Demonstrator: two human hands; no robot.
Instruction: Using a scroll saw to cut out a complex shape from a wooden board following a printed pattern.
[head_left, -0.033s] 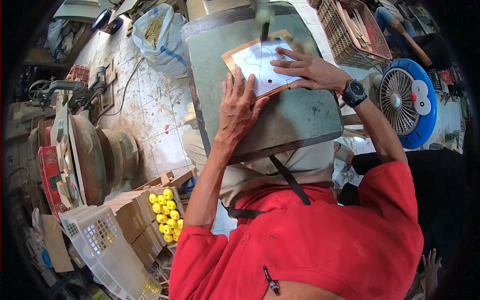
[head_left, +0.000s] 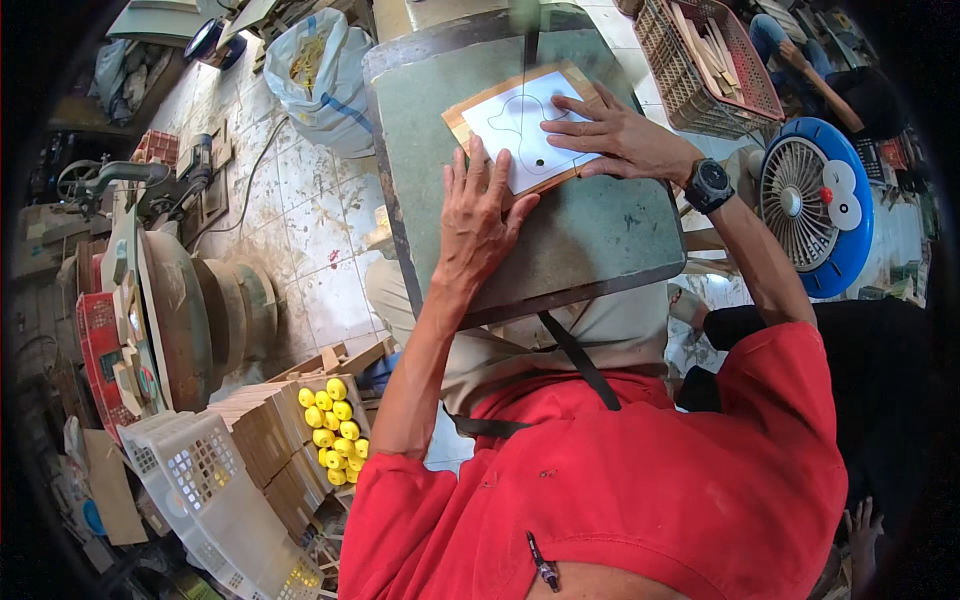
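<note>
A white paper sheet [head_left: 535, 140] with a curved black outline lies on a thin wooden board [head_left: 458, 124], its edges showing around the sheet. Near its lower end is a small dark round spot. My left hand [head_left: 472, 225] rests flat at the near left edge, fingers spread over the board and paper. From the right, my right hand [head_left: 635, 142] presses down with its fingers apart, a dark watch on the wrist. Both lie on a worn green machine table [head_left: 420, 130]. A thin dark upright saw blade holder [head_left: 530, 48] comes down at the board's far side.
On the left floor stand a white sack [head_left: 325, 90] and a green machine [head_left: 170, 310]. Stacked wood pieces [head_left: 270, 450], yellow round items [head_left: 335, 430] and a white crate [head_left: 210, 480] sit lower left. At right are a crate of wood strips [head_left: 690, 80], a blue fan [head_left: 800, 205] and another person.
The blade holder, blurred and lower before, now shows sharper and higher. My hands, the paper and the board look nearly unmoved.
</note>
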